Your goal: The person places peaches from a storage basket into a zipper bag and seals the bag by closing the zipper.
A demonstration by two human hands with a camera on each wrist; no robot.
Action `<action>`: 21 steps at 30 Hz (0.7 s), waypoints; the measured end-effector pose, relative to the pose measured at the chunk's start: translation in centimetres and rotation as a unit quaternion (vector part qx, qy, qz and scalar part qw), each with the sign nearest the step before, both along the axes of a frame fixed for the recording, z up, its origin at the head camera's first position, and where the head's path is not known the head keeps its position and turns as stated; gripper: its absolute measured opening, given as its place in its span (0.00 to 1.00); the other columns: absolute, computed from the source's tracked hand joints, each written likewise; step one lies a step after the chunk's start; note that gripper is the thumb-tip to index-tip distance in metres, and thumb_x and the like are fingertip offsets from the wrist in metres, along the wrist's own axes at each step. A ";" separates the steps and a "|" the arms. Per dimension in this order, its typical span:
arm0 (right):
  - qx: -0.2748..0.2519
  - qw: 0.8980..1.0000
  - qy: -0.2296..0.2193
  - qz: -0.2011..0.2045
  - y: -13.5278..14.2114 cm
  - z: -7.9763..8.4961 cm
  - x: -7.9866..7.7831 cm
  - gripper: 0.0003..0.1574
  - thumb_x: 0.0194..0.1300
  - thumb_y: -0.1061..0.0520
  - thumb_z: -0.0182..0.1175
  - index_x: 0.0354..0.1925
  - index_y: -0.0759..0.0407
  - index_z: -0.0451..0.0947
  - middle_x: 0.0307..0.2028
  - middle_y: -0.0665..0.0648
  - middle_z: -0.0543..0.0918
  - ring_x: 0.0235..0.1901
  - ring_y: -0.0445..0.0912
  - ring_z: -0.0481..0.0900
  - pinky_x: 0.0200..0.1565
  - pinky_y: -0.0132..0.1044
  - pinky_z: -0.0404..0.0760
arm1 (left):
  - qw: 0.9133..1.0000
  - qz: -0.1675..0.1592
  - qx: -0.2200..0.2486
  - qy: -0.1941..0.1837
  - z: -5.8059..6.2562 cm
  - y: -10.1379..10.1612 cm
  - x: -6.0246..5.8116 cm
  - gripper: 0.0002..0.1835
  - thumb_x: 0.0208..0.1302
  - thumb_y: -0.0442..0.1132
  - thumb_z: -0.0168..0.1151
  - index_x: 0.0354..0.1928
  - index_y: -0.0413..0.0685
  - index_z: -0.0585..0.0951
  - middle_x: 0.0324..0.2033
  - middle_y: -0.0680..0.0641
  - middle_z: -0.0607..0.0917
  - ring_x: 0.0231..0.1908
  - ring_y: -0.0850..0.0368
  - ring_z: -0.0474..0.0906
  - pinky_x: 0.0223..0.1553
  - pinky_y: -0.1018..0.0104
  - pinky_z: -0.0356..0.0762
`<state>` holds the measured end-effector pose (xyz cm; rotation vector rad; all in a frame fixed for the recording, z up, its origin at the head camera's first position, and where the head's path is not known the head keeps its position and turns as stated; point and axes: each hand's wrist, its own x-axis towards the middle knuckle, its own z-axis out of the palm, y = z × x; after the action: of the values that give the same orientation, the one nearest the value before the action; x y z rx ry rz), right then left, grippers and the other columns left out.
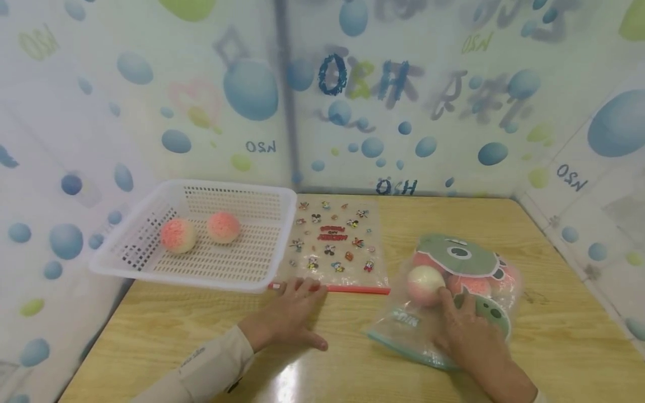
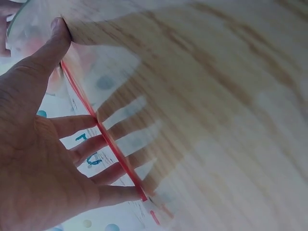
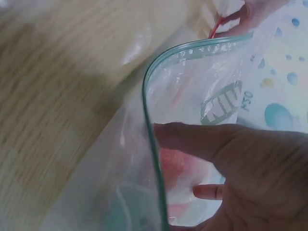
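My left hand (image 1: 291, 316) rests with its fingers spread on the red zip strip (image 1: 359, 289) of a flat clear zip bag (image 1: 330, 238) printed with small cartoon figures. In the left wrist view the fingertips line up along that red strip (image 2: 113, 147). My right hand (image 1: 471, 330) lies over a filled zip bag (image 1: 403, 336) with green animal prints and a teal zip edge. Several pink-and-white balls (image 1: 425, 285) show inside. The index finger touches the bag beside one ball. In the right wrist view the thumb (image 3: 192, 137) stretches to the teal zip edge (image 3: 146, 96).
A white perforated basket (image 1: 259, 260) stands at the left, touching or overlapping the flat bag's side. Two pink-and-white balls (image 1: 223, 228) lie in it. The wooden table (image 1: 342, 358) meets patterned walls (image 1: 347, 129) at the back and sides.
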<state>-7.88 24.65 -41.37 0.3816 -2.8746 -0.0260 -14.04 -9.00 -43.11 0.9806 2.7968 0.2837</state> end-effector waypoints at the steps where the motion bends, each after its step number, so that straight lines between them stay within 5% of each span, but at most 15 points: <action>1: -0.002 1.000 0.007 0.005 0.3 0.0 -0.2 0.52 0.37 0.44 0.71 0.55 0.61 0.56 0.29 0.71 0.68 0.07 0.43 0.60 0.05 0.28 0.59 | 1.000 -0.004 0.000 0.003 0.0 0.1 -0.1 0.60 0.33 0.77 0.54 0.68 0.49 0.56 0.63 0.43 0.59 0.60 0.40 0.51 0.56 0.41 0.52; 7: -0.034 0.997 0.058 0.044 1.9 -0.1 -1.4 0.35 0.43 0.54 0.60 0.50 0.65 0.64 0.31 0.73 0.73 0.23 0.59 0.74 0.12 0.43 0.71 | 1.000 -0.015 0.003 0.013 -0.1 0.1 -0.1 0.59 0.34 0.77 0.53 0.67 0.47 0.58 0.62 0.42 0.60 0.60 0.38 0.52 0.56 0.40 0.50; 10: -0.040 0.999 0.027 0.022 2.1 0.5 -1.7 0.28 0.53 0.54 0.55 0.51 0.65 0.68 0.33 0.69 0.76 0.30 0.63 0.76 0.18 0.51 0.74 | 1.000 -0.011 0.013 0.013 -0.2 -0.2 0.1 0.58 0.35 0.76 0.54 0.67 0.47 0.58 0.62 0.43 0.60 0.60 0.38 0.52 0.56 0.40 0.52; 15: -0.061 0.998 -0.015 -0.015 2.0 1.5 -2.1 0.30 0.64 0.50 0.50 0.60 0.62 0.61 0.36 0.67 0.78 0.29 0.59 0.78 0.20 0.51 0.74 | 0.999 -0.016 0.020 0.020 -0.4 -0.3 0.3 0.57 0.37 0.75 0.56 0.67 0.48 0.58 0.61 0.43 0.60 0.59 0.39 0.53 0.56 0.41 0.52; 21: -0.098 0.995 0.025 0.025 2.0 0.7 -2.7 0.42 0.55 0.44 0.62 0.57 0.66 0.56 0.32 0.72 0.74 0.18 0.57 0.75 0.14 0.46 0.71 | 1.000 -0.016 0.020 0.011 -0.2 -0.3 0.3 0.57 0.38 0.75 0.55 0.68 0.50 0.56 0.62 0.44 0.59 0.60 0.42 0.52 0.56 0.42 0.55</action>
<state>-10.58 26.70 -40.65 0.4074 -2.7853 0.2500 -13.76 -9.30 -43.33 1.0412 2.8024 0.3268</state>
